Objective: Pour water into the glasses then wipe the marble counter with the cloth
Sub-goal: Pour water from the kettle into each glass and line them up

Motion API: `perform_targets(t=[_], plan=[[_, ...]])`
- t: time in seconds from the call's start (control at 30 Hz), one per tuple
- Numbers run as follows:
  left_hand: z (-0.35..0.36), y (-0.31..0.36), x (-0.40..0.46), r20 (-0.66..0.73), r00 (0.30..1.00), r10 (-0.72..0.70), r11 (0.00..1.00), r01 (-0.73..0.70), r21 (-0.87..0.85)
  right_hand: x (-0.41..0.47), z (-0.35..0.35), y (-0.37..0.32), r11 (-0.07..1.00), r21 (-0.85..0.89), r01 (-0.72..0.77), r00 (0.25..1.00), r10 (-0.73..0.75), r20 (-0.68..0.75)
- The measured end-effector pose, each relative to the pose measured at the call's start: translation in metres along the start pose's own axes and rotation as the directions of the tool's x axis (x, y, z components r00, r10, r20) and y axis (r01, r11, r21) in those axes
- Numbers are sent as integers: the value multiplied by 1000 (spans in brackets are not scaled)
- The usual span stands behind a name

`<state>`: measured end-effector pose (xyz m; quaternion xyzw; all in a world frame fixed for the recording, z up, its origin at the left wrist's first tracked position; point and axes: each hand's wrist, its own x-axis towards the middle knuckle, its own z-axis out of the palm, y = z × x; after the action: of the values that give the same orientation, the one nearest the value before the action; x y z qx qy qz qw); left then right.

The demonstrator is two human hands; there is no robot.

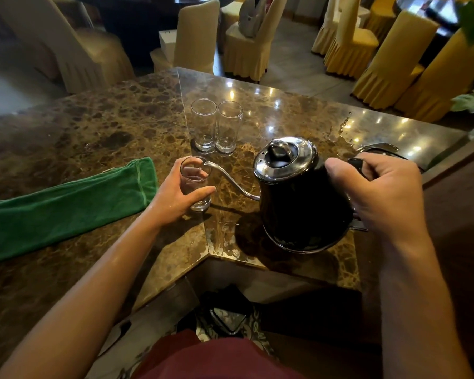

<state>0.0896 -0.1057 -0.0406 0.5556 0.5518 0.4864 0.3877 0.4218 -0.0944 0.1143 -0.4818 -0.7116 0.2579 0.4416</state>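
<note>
The left hand (179, 194) is wrapped around a clear glass (195, 184) standing on the brown marble worktop (107, 132), while the right hand (378, 192) grasps the handle of a black kettle (298, 203) whose thin spout tip rests at the glass's rim. Two more glasses (216, 126) stand touching side by side at 12 o'clock from the held one. A folded green cloth (66, 206) lies at its 9 o'clock, just beside the left wrist.

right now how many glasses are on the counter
3: two glasses stand side by side at the back, one left of the other; the third glass is gripped by the left hand.
</note>
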Motion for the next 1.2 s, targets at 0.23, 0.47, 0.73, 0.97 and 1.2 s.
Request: perform_targets(t=[0.23, 0.47, 0.73, 0.97, 1.2], plan=[[1, -3, 1, 2, 1000, 14, 1000, -14, 2, 1, -2, -11, 998, -55, 12, 999, -10, 36], [3, -3, 3, 23, 1000, 21, 999, -22, 39, 7, -5, -18, 989, -139, 52, 997, -44, 59], [3, -7, 3, 8, 1000, 29, 999, -30, 42, 6, -6, -22, 987, -152, 58, 995, -45, 85], [4, -8, 3, 1, 1000, 26, 998, -26, 51, 7, -7, -28, 986, -154, 65, 994, -50, 102], [2, -8, 2, 16, 1000, 18, 1000, -18, 24, 8, -6, -33, 980, -177, 88, 992, -70, 106]])
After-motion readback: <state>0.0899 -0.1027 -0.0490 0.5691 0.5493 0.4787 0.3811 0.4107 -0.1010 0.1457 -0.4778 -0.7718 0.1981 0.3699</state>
